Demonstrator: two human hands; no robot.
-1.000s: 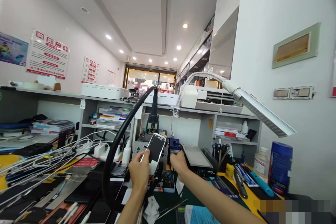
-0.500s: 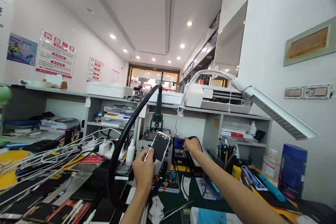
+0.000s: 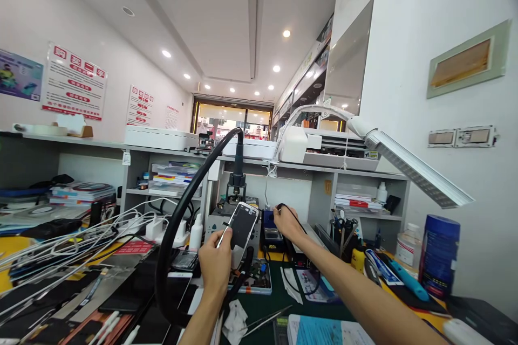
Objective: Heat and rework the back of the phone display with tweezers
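My left hand [image 3: 216, 267] grips a phone screen [image 3: 244, 225] by its lower left edge, its dark back and white border tilted toward me. Farther right, my right hand [image 3: 289, 223] is closed at the blue soldering station [image 3: 272, 226], whose display is lit. A black cord [image 3: 301, 222] loops out from those fingers and over the hand. It appears to belong to a soldering iron, whose handle is mostly hidden by the fingers. Below the screen, a tray of small parts [image 3: 259, 276] lies on the green mat.
A thick black hose [image 3: 162, 259] arches up in front of my left arm. Tweezers [image 3: 267, 321] and a crumpled tissue [image 3: 235, 321] lie near the front. White cables [image 3: 81, 259] and several phone parts crowd the left. A lamp [image 3: 421, 167] hangs at right.
My right hand has shifted slightly at the soldering station, and the black cord now loops higher over it. The left hand still holds the phone screen. The whole view has shifted slightly.
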